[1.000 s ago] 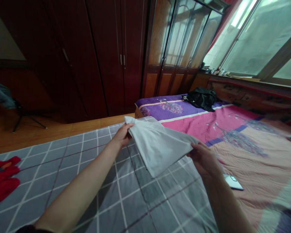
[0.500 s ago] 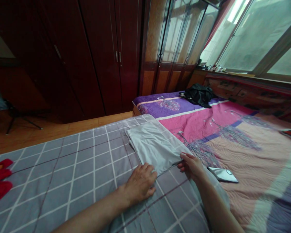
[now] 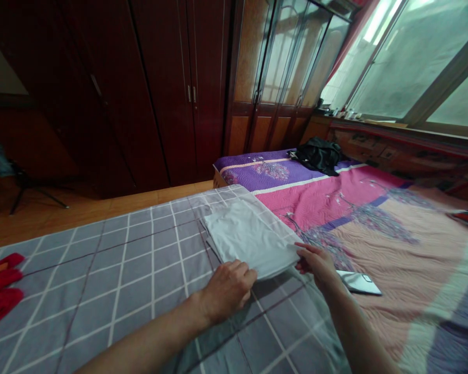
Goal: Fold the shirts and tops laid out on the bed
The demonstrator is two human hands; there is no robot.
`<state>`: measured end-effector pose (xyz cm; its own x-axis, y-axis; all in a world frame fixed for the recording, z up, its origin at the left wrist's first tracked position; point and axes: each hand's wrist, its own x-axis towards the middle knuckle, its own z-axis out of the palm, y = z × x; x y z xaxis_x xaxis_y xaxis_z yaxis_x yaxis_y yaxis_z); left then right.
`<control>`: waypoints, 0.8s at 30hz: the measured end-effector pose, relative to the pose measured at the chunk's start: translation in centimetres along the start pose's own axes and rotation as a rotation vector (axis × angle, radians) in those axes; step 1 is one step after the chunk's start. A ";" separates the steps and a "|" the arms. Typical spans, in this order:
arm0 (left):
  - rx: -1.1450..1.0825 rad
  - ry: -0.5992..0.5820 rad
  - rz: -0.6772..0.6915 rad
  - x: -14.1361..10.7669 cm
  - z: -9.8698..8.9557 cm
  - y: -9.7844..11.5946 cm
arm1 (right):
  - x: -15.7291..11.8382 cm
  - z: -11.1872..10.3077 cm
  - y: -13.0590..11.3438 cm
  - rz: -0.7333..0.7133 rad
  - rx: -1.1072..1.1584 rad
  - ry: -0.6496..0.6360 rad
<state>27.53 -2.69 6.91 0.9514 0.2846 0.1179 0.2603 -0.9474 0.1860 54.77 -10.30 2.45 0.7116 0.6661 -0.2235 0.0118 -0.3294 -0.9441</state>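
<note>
A folded light-grey cloth (image 3: pixel 253 236), perhaps a garment, lies on the grey checked bedspread (image 3: pixel 136 270). My left hand (image 3: pixel 231 288) is closed on its near left corner, with the fingertips curled over the edge and the thumb hidden. At the near right corner, my right hand (image 3: pixel 315 265) pinches the cloth between thumb and fingers. The near edge between both hands is raised slightly off the bedspread, while the far part rests flat. What kind of garment it is cannot be made out.
Beside my right forearm lies a phone (image 3: pixel 359 283) on the patterned quilt (image 3: pixel 390 259). Red cloth (image 3: pixel 2 291) sits at the far left, and a black garment (image 3: pixel 315 156) lies at the back. Dark wardrobes (image 3: pixel 159 93) stand beyond the bed; a tripod (image 3: pixel 35 187) is on the floor.
The near edge of the grey cloth has come up off the bedspread. My left hand has gone from lying over the corner to gripping it; my right hand keeps its pinch.
</note>
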 end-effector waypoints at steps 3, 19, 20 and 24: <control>-0.123 -0.057 0.019 -1.1 0.7 0.5 | -0.4 -1.2 0.7 -0.040 -0.242 -0.002; -0.294 0.366 -0.999 2.2 3.6 -10.2 | 12.7 13.0 -8.0 -0.264 -0.755 -0.148; -0.281 0.353 -1.032 2.5 3.7 -10.3 | 13.5 13.8 -8.2 -0.247 -0.757 -0.161; -0.289 0.255 -1.106 3.4 3.5 -11.0 | 15.6 15.4 -8.0 -0.190 -0.763 -0.193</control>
<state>28.44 8.13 1.87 0.1612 0.9851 -0.0607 0.8469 -0.1065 0.5210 55.02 13.05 2.81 0.5165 0.8373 -0.1795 0.6458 -0.5185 -0.5605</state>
